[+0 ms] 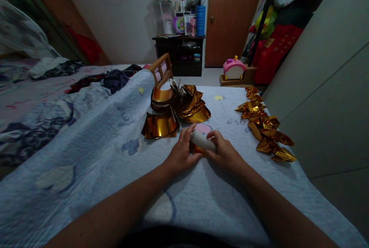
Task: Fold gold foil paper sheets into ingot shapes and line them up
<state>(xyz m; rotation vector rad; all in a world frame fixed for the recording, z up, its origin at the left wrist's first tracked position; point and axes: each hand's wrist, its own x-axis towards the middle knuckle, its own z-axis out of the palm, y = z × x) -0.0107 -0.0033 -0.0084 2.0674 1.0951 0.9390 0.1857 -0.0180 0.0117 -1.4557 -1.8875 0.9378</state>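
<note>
L hand (183,148) & R hand (226,152) grip opp. ends of white tube (203,141), gold sheet (198,149) beneath; gold stacks (161,125) far, folded gold pcs (263,121) right.

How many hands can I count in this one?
2: the left hand at the left end of the pale cylinder, the right hand at its right end.

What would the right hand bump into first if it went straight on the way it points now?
The pale roll, which the right hand grips at one end. Past that, perhaps the left hand at its other end, or the gold sheets farther off; depth is hard to judge here.
</note>
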